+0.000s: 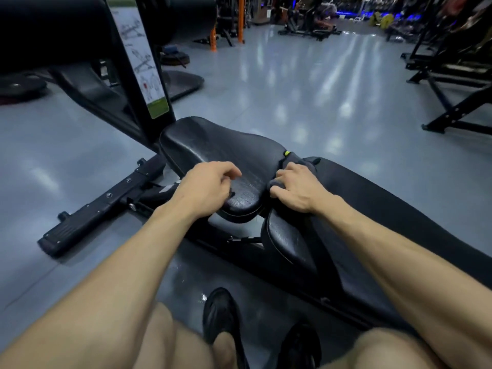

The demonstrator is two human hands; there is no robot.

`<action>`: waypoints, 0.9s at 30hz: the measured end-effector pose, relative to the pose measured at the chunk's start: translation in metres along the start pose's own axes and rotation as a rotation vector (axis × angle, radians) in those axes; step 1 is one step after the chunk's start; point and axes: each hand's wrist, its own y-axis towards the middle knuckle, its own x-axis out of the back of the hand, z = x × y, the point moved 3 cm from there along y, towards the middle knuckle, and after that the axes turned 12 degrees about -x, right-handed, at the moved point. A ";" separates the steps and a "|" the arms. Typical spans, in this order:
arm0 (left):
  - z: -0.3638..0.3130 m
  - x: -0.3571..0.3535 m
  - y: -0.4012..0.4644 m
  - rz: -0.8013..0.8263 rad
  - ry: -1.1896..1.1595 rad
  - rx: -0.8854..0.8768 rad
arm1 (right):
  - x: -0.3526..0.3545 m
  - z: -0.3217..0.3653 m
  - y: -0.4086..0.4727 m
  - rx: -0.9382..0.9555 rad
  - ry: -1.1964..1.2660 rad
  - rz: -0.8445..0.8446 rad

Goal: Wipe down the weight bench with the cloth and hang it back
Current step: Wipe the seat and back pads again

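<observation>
A: Where is the cloth [298, 166]?
B: It's dark and mostly hidden under the right hand [295, 186], whose curled fingers press it into the gap between the seat pad [221, 153] and the long back pad [386, 209] of the weight bench.
A: And the left hand [207, 186]?
B: Loosely curled on the seat's near edge, holding nothing. Black shoes [221, 315] below are cut off; the equipment behind is blurred.

The seat pad [221, 153] is shown in black with fine cracking. Just beside it, a dark grey cloth [298, 162] and a small yellow-green tab [287, 153] are seen; a glossy grey floor [306, 97] lies beyond it.
</observation>
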 end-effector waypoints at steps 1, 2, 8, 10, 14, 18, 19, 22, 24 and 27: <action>-0.002 0.006 -0.003 0.002 0.007 -0.010 | 0.001 0.004 -0.004 0.011 -0.005 -0.004; -0.003 0.012 -0.005 0.005 0.016 -0.022 | 0.001 0.007 -0.009 0.019 -0.010 -0.006; -0.006 0.026 0.000 -0.020 0.037 -0.098 | 0.002 0.024 -0.027 0.046 0.077 0.022; -0.004 0.014 0.002 -0.029 0.034 -0.141 | 0.000 0.024 -0.030 0.058 0.132 0.018; 0.015 -0.011 0.012 0.007 0.059 -0.231 | -0.002 0.023 -0.026 0.080 0.258 0.020; 0.036 -0.001 0.057 -0.045 0.112 -0.336 | 0.002 0.024 -0.016 0.057 0.369 0.079; 0.042 0.002 0.069 -0.049 0.125 -0.340 | 0.004 0.024 -0.015 0.050 0.398 0.091; 0.057 -0.003 0.097 0.023 0.182 -0.382 | 0.006 0.018 -0.009 -0.010 0.569 0.166; 0.062 -0.007 0.112 0.055 0.205 -0.407 | 0.008 0.008 -0.006 -0.175 0.843 0.211; 0.068 -0.012 0.125 0.111 0.209 -0.428 | 0.020 -0.023 0.002 -0.694 1.461 0.147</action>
